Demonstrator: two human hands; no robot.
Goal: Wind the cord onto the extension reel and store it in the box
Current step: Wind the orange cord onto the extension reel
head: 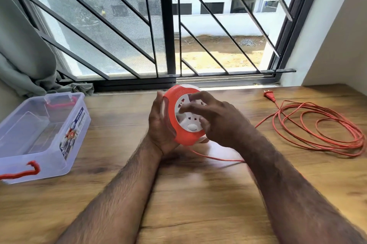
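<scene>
An orange extension reel [180, 136] with a white socket face is held upright above the wooden table, in the middle of the view. My left hand [158, 124] grips its left rim and back. My right hand [216, 118] lies on the white face with its fingers spread over the sockets. The orange cord [321, 124] leaves the reel's underside, passes under my right forearm and lies in loose loops on the table at the right. Its plug [269, 95] rests near the window sill. A clear plastic box [65, 134] with red handles stands open at the left.
The wooden table [188, 194] runs up to a barred window [168, 25] at the back. A grey-green curtain [23, 55] hangs at the far left behind the box. A white wall [337, 35] bounds the right side.
</scene>
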